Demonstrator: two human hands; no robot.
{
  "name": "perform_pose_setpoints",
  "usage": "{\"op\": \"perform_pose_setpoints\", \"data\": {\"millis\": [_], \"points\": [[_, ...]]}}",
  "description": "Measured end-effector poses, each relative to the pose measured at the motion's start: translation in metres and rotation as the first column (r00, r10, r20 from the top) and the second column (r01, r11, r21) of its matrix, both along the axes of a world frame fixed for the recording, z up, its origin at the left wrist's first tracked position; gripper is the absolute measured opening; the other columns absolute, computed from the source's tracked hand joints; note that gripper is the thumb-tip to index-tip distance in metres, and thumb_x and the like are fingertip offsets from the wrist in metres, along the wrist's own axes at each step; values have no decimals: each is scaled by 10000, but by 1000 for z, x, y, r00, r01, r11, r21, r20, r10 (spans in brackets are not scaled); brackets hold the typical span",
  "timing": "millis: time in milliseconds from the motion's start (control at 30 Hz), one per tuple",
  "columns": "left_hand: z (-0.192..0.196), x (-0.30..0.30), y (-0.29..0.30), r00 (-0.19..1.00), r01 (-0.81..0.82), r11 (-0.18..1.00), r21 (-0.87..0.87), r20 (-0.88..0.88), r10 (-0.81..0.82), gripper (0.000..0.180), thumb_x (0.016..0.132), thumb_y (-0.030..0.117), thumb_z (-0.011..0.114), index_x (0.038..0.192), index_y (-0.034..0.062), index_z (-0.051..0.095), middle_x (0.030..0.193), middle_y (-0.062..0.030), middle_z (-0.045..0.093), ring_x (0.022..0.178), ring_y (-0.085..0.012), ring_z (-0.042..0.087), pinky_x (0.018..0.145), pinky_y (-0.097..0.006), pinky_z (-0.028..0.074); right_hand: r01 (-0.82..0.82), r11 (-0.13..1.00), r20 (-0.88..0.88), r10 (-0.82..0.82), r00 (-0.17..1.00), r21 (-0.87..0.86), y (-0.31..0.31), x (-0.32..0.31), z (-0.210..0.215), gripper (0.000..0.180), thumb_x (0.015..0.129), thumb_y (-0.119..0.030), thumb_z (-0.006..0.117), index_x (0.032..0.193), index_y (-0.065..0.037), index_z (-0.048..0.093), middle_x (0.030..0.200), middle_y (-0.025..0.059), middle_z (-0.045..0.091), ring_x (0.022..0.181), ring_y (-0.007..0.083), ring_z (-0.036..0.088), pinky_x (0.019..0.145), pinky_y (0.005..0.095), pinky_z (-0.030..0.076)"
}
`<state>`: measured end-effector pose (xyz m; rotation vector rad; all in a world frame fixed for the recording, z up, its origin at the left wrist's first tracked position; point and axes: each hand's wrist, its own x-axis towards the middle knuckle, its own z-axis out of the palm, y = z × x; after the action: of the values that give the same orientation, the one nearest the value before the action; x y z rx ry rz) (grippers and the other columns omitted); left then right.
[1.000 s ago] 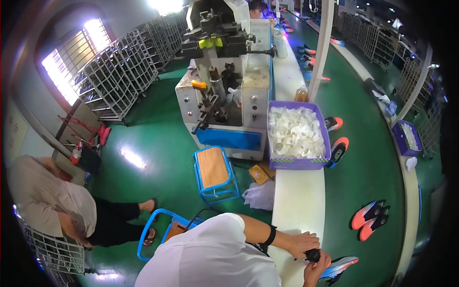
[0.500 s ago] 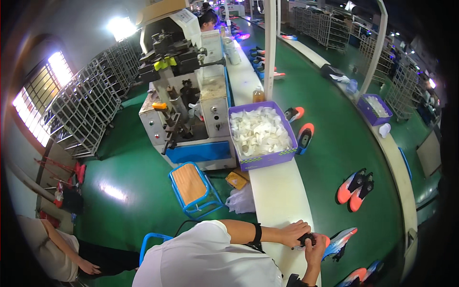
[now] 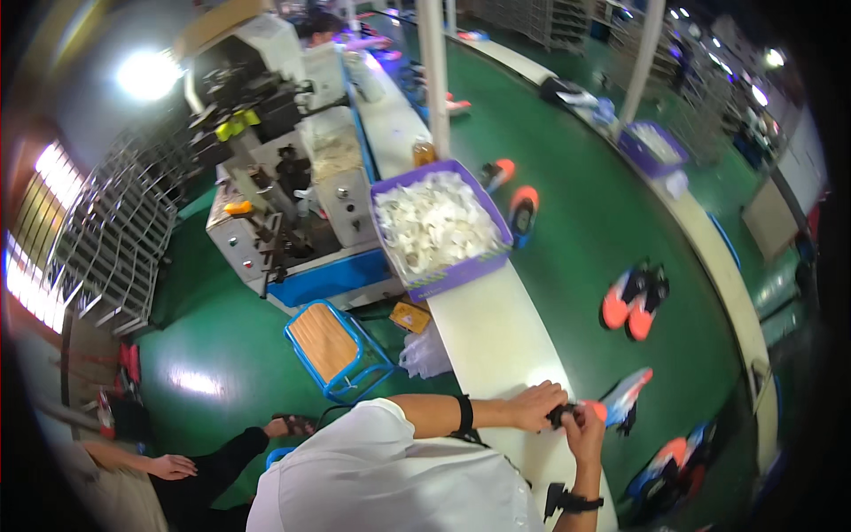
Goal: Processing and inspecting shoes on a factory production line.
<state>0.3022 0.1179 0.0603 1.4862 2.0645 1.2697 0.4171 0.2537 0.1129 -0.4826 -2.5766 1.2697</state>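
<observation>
Has a tall white machine ahead to the left, then a green strip to the right and a white worktop between, curving down to the near edge. Bears, on that worktop, a purple box heaped with white pieces. Shows, on the green strip, 1 pair of coral-and-black shoes and, nearer, 1 blue-white-coral shoe.

Holds, with the left hand and right hand, a black shoe piece above the worktop's right side. Looks light and fairly soft, probably neither slippery nor fragile; best held by opposite ends, leaving the middle bare. Lies directly between the 2 hands, touching both: pressed under curled left fingers on 1 side, pinched between right thumb and fingers on the other. Shows a coral patch just past the right fingers, impossible to assign to piece or neighbouring shoe.
</observation>
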Motion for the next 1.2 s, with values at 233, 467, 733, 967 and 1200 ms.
{"op": "perform_pose_setpoints", "data": {"millis": [233, 467, 733, 967, 1200], "points": [[17, -6, -3, 1000, -8, 1000, -8, -1, 8, 366, 646, 136, 697, 950, 65, 505, 951, -142, 497, 909, -349, 471, 788, -414, 410, 117, 990, 6, -118, 993, 82, -1, -3, -16, 238, 760, -195, 734, 841, -18, 599, 586, 23, 535, 528, 123, 503, 503, 275, 425], [27, 0, -8, 997, 67, 994, -89, 43, -63, 388, 664, 161, 711, 977, 51, 510, 971, -138, 496, 944, -341, 474, 817, -404, 417, -1, 984, 72, 14, 997, -176, -1, 14, 6, 278, 752, -205, 724, 886, 1, 594, 660, 93, 592, 579, 201, 571, 551, 314, 460], [26, -3, -5, 999, 36, 994, -99, 32, -33, 521, 649, 188, 733, 1082, 27, 492, 1034, -173, 500, 992, -361, 482, 862, -421, 416, 250, 968, 91, -247, 965, -25, -11, 9, -13, 296, 746, -235, 736, 852, -4, 585, 591, 74, 554, 518, 172, 530, 504, 309, 437], [14, -18, -13, 890, 183, 879, -439, 453, 41, 694, 707, 263, 740, 1251, -43, 436, 1050, -172, 608, 945, -288, 597, 852, -372, 466, 168, 955, -45, -184, 982, -246, -8, 25, 12, 245, 779, -145, 692, 948, 1, 592, 614, 27, 550, 538, 91, 500, 507, 251, 418], [28, -109, 2, 201, -167, 949, -268, 933, 299, 388, 852, 274, 626, 1181, 98, 520, 1033, -60, 621, 881, -177, 615, 674, -379, 529, 439, 863, 218, -391, 894, -252, -3, 77, -15, 168, 815, -52, 627, 969, 6, 593, 644, -19, 510, 582, 46, 455, 526, 203, 385]]}}
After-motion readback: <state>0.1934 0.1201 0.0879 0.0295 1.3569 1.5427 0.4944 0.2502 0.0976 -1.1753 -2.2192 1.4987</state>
